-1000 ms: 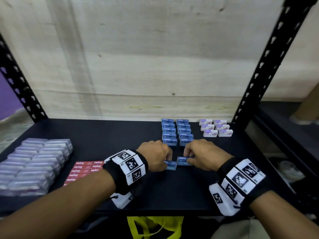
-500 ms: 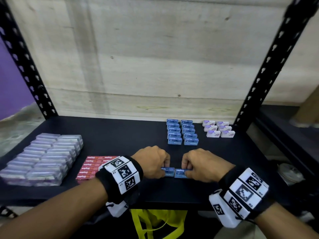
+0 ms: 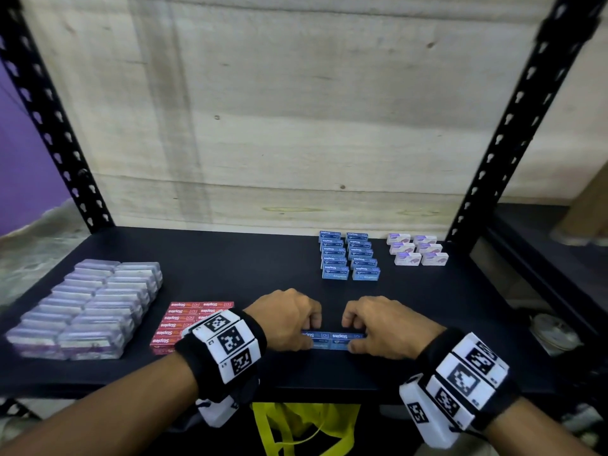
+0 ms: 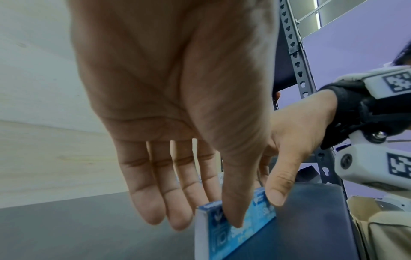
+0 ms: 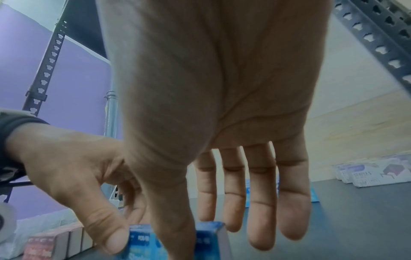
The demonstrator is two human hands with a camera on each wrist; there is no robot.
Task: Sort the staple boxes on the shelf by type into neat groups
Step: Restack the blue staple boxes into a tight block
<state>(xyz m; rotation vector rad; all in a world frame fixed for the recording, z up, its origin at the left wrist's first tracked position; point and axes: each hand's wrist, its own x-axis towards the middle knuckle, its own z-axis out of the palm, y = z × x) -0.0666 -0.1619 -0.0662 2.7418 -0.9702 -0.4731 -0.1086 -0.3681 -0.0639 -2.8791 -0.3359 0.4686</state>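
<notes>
- My left hand [image 3: 289, 319], palm down, pinches the left blue staple box [image 3: 315, 339] at the shelf's [image 3: 230, 258] 6 o'clock edge.
- My right hand [image 3: 388, 325] pinches the touching right blue staple box [image 3: 345, 340], thumb in front.

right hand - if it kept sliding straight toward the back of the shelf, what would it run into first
Probably the two-column group of blue staple boxes. The right hand, pinching the blue staple box pair with the left hand, points roughly at that group's right column. The dark shelf between looks free, though depth is unclear.
</notes>
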